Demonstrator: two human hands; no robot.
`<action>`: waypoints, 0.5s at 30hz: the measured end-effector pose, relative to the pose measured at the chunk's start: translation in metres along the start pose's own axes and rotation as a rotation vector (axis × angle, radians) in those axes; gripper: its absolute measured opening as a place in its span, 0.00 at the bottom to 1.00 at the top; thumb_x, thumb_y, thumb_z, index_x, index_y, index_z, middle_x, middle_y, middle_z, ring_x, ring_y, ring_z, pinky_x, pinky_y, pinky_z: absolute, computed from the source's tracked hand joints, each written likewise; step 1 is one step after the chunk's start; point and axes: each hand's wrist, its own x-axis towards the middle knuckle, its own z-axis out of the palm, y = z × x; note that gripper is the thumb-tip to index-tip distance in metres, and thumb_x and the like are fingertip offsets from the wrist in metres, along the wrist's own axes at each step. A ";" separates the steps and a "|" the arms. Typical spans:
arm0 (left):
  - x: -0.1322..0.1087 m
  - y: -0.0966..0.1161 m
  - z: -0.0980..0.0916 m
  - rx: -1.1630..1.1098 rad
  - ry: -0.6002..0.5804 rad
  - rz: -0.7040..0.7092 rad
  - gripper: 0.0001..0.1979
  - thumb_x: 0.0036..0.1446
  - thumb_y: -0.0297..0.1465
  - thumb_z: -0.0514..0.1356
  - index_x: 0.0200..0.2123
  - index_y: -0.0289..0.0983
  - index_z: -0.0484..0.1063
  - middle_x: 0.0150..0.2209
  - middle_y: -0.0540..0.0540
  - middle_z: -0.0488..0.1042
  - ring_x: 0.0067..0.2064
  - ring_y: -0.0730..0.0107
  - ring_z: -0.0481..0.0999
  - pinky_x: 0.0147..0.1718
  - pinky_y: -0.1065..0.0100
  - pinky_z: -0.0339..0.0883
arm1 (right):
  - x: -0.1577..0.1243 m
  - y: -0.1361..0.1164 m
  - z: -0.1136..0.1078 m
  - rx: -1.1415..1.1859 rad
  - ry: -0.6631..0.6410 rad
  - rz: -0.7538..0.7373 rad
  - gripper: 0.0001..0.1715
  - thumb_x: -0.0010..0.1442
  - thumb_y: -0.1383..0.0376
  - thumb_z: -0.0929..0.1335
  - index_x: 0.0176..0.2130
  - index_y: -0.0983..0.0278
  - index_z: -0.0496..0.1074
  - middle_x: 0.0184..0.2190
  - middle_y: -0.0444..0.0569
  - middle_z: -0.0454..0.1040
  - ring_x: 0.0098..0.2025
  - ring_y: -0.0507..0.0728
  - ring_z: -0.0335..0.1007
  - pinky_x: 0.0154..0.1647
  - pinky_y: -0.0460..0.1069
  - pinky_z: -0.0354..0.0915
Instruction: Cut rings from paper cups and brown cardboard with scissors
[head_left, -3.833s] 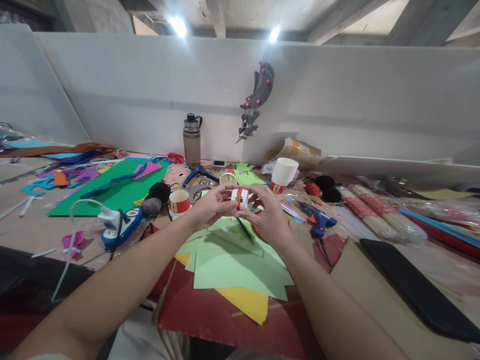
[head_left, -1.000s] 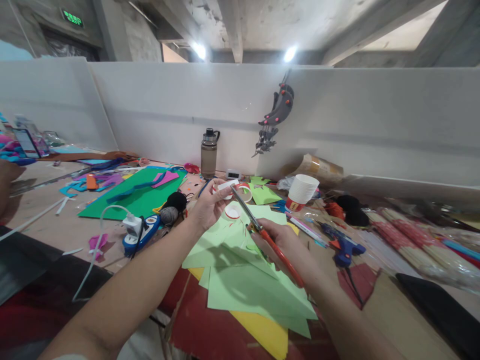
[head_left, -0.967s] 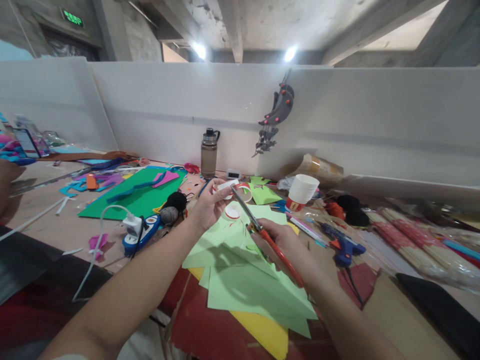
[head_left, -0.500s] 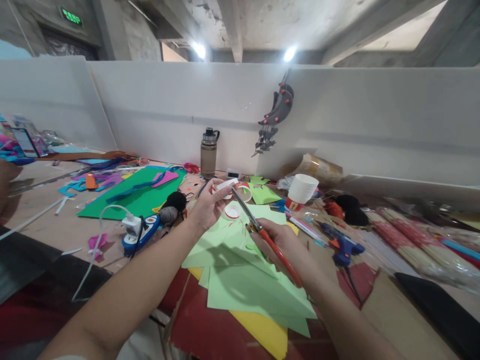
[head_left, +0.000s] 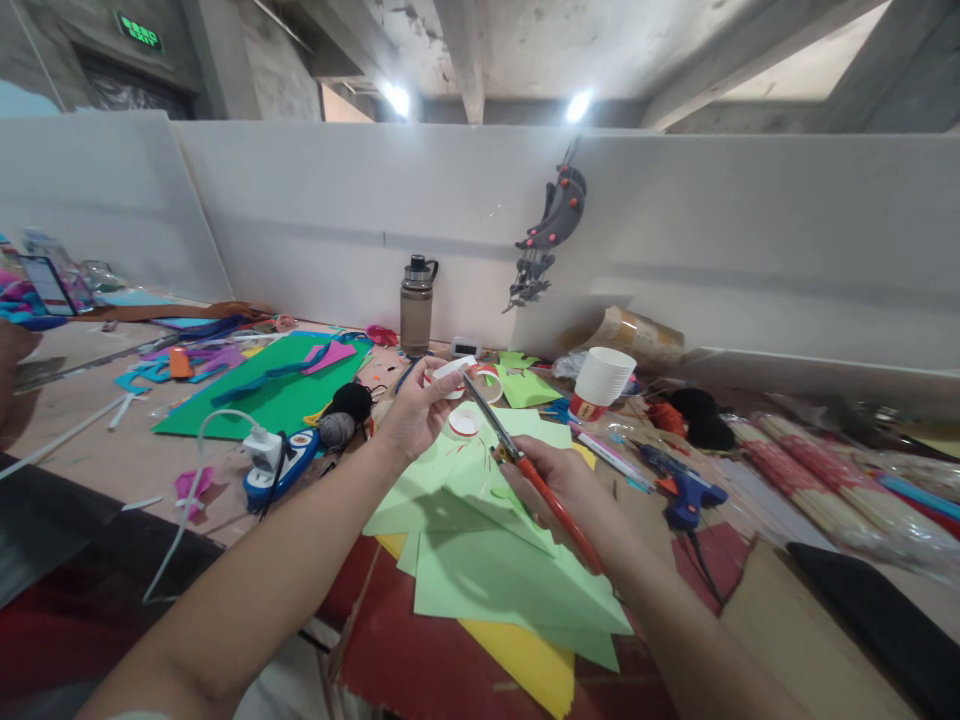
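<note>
My left hand point(head_left: 421, 405) pinches a small white paper piece with a red edge point(head_left: 454, 368), which looks cut from a paper cup. My right hand point(head_left: 566, 480) is wrapped round the red handles of a pair of scissors point(head_left: 513, 447). The blades point up and to the left, with their tips touching or close beside the paper piece. Below the hands lie a white cup bottom point(head_left: 464, 421) and a ring-shaped cup piece point(head_left: 489, 383). Light green paper sheets point(head_left: 495, 570) spread beneath them, over a yellow sheet point(head_left: 536, 660).
A stack of paper cups point(head_left: 602, 382) and a blue glue gun point(head_left: 686, 490) are on the right. A water bottle point(head_left: 416, 310) stands by the white partition. Left are a green sheet point(head_left: 217, 410) and a blue power strip point(head_left: 281, 475). Wrapped sticks point(head_left: 832, 470) lie far right.
Both hands, the scissors and the paper piece stay nearly in place. The whole view shifts very slightly.
</note>
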 end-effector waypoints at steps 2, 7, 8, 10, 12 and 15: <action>0.000 0.001 0.000 -0.008 -0.004 -0.006 0.15 0.46 0.29 0.70 0.33 0.36 0.66 0.36 0.45 0.79 0.38 0.67 0.79 0.44 0.63 0.71 | 0.001 0.001 0.000 -0.006 -0.007 -0.013 0.12 0.58 0.57 0.64 0.34 0.61 0.71 0.16 0.41 0.62 0.16 0.49 0.54 0.15 0.43 0.53; -0.001 0.004 0.002 -0.036 0.004 -0.023 0.11 0.49 0.31 0.68 0.31 0.36 0.68 0.33 0.47 0.77 0.36 0.69 0.78 0.44 0.63 0.71 | 0.002 0.002 -0.001 -0.014 -0.006 -0.009 0.12 0.58 0.58 0.63 0.34 0.62 0.71 0.17 0.41 0.63 0.17 0.49 0.54 0.16 0.43 0.53; -0.001 0.005 0.002 -0.037 0.007 -0.023 0.10 0.49 0.30 0.67 0.30 0.36 0.68 0.32 0.47 0.77 0.36 0.70 0.78 0.43 0.64 0.70 | 0.002 0.002 -0.002 -0.015 -0.012 -0.011 0.11 0.58 0.58 0.63 0.34 0.62 0.71 0.17 0.41 0.63 0.18 0.49 0.54 0.17 0.43 0.53; -0.001 0.005 0.002 -0.036 0.014 -0.019 0.10 0.49 0.30 0.67 0.30 0.35 0.68 0.31 0.48 0.77 0.35 0.71 0.77 0.42 0.65 0.70 | 0.003 0.003 -0.003 -0.016 -0.042 -0.026 0.10 0.57 0.59 0.64 0.35 0.62 0.71 0.18 0.42 0.64 0.19 0.49 0.55 0.18 0.43 0.55; -0.001 0.005 0.001 -0.033 0.016 -0.014 0.10 0.49 0.30 0.67 0.30 0.36 0.68 0.31 0.48 0.76 0.35 0.71 0.78 0.42 0.65 0.71 | 0.004 0.003 -0.003 -0.018 -0.071 -0.041 0.09 0.57 0.60 0.65 0.35 0.62 0.70 0.20 0.41 0.65 0.20 0.49 0.56 0.19 0.43 0.55; 0.000 0.004 0.000 -0.026 0.012 -0.005 0.11 0.48 0.31 0.68 0.30 0.36 0.68 0.32 0.48 0.77 0.38 0.67 0.79 0.43 0.62 0.71 | 0.004 0.001 -0.004 -0.013 -0.090 -0.047 0.08 0.57 0.60 0.64 0.34 0.62 0.68 0.19 0.40 0.64 0.20 0.49 0.54 0.20 0.43 0.54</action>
